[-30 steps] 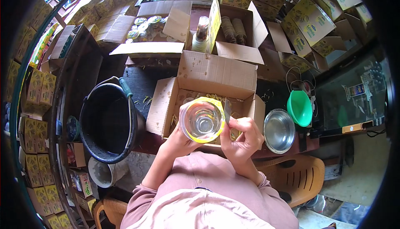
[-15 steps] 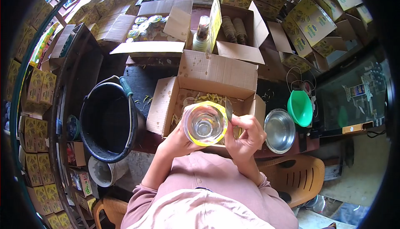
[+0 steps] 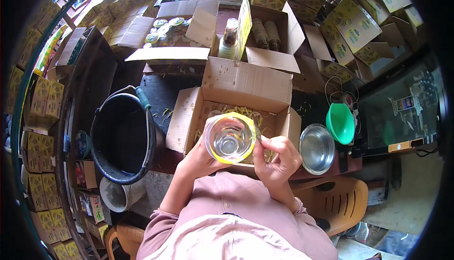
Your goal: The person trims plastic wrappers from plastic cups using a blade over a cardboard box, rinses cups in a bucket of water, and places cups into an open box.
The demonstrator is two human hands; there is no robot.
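My left hand (image 3: 195, 161) is closed around a clear plastic cup (image 3: 229, 142) with a yellow rim, its mouth facing up toward me. The inside of the cup shows nothing but its round base. At the right side of the rim, my right hand (image 3: 276, 159) pinches a thin, dark, blade-like piece (image 3: 258, 133) between thumb and fingers. Much of that piece is hidden, and its exact kind is unclear. Both hands are over the near edge of an open cardboard box (image 3: 246, 78), where yellow strips (image 3: 240, 110) lie scattered.
A black bucket (image 3: 98, 132) stands left of the box. On the right are a metal bowl (image 3: 317, 149) and a green bowl (image 3: 341, 123). Behind, one open carton (image 3: 168, 54) holds lidded cups and another (image 3: 273, 57) holds stacked cups. An orange chair (image 3: 347, 198) is at lower right.
The cup has shifted slightly left and up with my left hand. The dark piece in my right hand now sits lower and shows less above the rim.
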